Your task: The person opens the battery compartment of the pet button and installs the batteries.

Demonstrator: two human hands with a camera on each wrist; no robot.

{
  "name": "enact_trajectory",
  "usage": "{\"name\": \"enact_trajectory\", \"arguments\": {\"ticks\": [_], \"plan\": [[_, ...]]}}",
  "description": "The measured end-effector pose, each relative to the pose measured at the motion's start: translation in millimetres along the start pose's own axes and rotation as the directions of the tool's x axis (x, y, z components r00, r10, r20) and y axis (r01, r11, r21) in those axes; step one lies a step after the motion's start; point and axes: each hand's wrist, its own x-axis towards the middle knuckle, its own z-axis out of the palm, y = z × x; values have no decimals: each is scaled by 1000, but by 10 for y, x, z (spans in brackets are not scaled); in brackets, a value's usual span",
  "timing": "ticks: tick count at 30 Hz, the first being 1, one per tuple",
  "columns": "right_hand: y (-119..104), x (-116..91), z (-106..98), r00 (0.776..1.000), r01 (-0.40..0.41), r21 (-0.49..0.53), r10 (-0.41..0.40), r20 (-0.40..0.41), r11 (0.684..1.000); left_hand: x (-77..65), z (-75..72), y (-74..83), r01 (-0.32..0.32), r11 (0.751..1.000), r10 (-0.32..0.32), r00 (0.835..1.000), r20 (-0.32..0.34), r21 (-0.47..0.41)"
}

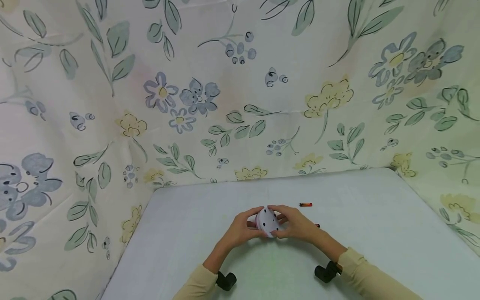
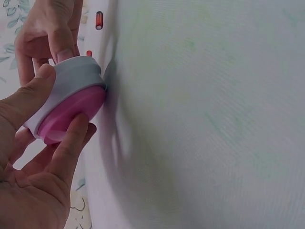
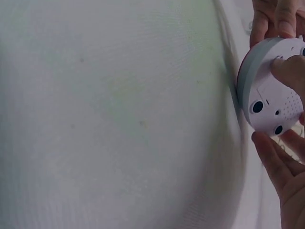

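Note:
A round white push-button buzzer (image 1: 268, 222) with a pink dome is held between both hands above the white table. My left hand (image 1: 239, 230) grips it from the left; in the left wrist view its thumb lies on the white rim and a finger on the pink dome (image 2: 71, 114). From the other side my right hand (image 1: 298, 225) grips the rim. The right wrist view shows the underside (image 3: 271, 95) with dark round feet, small holes and a cover seam; the right thumb (image 3: 290, 72) presses near that cover's edge.
A small red-and-black battery (image 1: 305, 204) lies on the white table (image 1: 195, 216) beyond the right hand. Another battery (image 1: 317, 226) shows partly behind the right wrist. Floral cloth (image 1: 225, 137) hangs behind and beside the table.

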Motion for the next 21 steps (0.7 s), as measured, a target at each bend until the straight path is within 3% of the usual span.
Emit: {"name": "enact_trajectory", "arguments": {"ticks": [11,21], "plan": [[-33,0,-37,1000,-2,58,1,16,998,-12,11,61,26,999,-26,1000,4,36],[20,7,-33,998,39,138,-44,39,990,-17,16,110,32,998,-32,999,12,52]]}}
